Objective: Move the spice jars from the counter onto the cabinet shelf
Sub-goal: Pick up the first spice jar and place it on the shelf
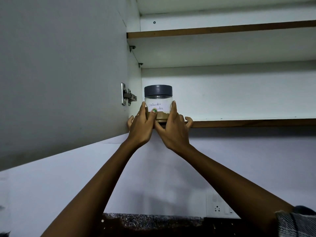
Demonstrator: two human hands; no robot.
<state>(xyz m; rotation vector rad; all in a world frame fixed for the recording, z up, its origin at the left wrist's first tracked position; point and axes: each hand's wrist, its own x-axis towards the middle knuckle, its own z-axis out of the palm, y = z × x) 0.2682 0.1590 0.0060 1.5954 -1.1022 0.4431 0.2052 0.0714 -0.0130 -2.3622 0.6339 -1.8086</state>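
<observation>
Sleeve: dark checked cloth (298,223), bottom right corner, on the right arm.
Tabletop: dark speckled stone (153,221), a strip along the bottom edge, under the raised arms.
Wall socket: white plate (217,208), on the wall just above the tabletop, right of centre.
Left hand: (141,128) raised to the lower cabinet shelf; thumb, with a green-painted nail, pressed over the label, fingers curled round the left side of the spice jar.
Right hand: (172,130) fingers curled round the right side of the same jar, thumb below its base at the shelf edge.
Spice jar: (158,98) clear, upright, grey lid, handwritten label reading "coriander", brown powder in the bottom; at the left front of the shelf, just beside the cabinet's side wall.
Cabinet shelf: (248,123) white with a brown front edge.
Upper shelf: (222,30) same make.
Cabinet door: (59,74) grey, swung open at left.
Hinge: (127,96) metal, on the door beside the jar.
</observation>
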